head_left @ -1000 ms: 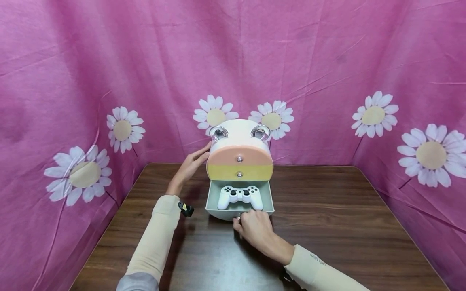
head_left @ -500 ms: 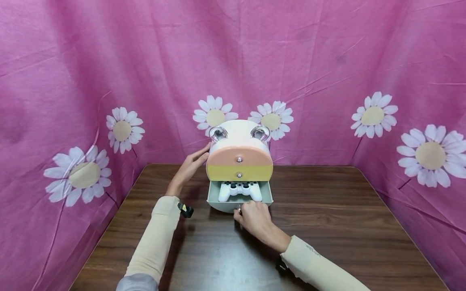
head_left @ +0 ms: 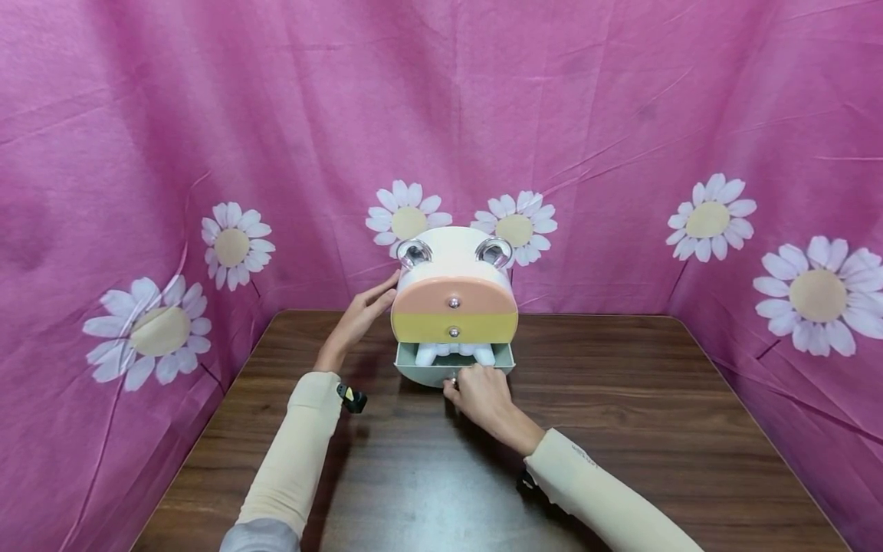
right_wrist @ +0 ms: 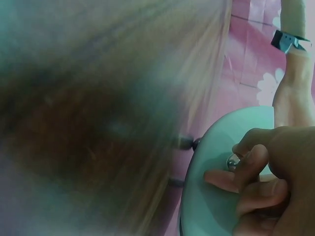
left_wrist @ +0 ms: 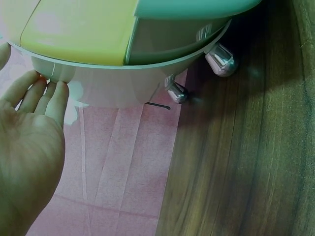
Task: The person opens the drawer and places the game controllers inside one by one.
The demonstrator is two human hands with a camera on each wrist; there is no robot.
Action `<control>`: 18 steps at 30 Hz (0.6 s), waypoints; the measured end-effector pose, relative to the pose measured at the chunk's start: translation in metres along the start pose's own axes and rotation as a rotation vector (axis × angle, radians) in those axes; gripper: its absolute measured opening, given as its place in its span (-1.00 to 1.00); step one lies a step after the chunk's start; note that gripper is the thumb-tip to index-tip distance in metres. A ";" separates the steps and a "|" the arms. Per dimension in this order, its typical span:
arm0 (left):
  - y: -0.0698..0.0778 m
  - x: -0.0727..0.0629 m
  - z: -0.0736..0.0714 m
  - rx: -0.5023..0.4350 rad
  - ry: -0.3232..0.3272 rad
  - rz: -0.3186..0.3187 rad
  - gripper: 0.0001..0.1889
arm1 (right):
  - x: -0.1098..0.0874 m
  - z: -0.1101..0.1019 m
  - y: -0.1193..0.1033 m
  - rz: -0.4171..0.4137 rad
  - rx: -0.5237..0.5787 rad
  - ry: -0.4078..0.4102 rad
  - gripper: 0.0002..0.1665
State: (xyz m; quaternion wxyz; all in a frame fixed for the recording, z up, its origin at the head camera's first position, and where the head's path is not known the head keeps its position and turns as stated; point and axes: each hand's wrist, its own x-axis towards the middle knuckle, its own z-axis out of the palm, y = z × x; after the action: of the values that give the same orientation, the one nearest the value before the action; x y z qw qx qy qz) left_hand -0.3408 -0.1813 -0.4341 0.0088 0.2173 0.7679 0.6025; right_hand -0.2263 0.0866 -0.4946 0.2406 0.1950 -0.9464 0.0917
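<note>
A small rounded drawer cabinet (head_left: 451, 253) with a white shell and two silver eye-like rings stands on the table. Its peach drawer (head_left: 424, 295) and yellow drawer (head_left: 421, 327) are closed. The green bottom drawer (head_left: 424, 374) is partly pulled out. Inside lies a white game controller (head_left: 428, 353), its upper part hidden under the yellow drawer. My right hand (head_left: 486, 399) pinches the green drawer's silver knob (right_wrist: 231, 162) between thumb and fingers. My left hand (head_left: 360, 316) rests against the cabinet's left side, and in the left wrist view its fingertips (left_wrist: 60, 91) touch the white shell.
The cabinet stands on short silver feet (left_wrist: 221, 61) on a dark brown wooden table (head_left: 621, 414). A pink curtain (head_left: 586, 115) with daisy prints hangs behind and on both sides.
My right hand has moved away from me, sliding the green drawer inward with the controller in it. More of the controller is now hidden. My left hand stays where it was.
</note>
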 end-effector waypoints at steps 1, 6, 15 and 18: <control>-0.001 0.000 0.000 -0.004 -0.001 0.003 -0.46 | 0.002 0.001 0.000 0.001 0.001 0.003 -0.26; -0.001 0.000 0.001 -0.014 0.000 0.024 -0.45 | 0.010 0.003 0.003 -0.002 -0.004 0.002 -0.28; -0.001 -0.002 0.000 -0.031 -0.009 0.008 -0.44 | 0.015 0.005 0.006 0.009 0.002 -0.028 -0.27; 0.000 -0.002 0.001 -0.031 -0.017 0.004 -0.43 | 0.015 0.006 0.007 0.033 0.014 -0.032 -0.27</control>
State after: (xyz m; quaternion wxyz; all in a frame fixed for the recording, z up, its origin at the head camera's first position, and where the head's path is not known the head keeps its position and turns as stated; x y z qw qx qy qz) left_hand -0.3387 -0.1813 -0.4352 0.0176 0.2238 0.7580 0.6124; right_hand -0.2441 0.0860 -0.4933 0.2225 0.1826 -0.9525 0.0992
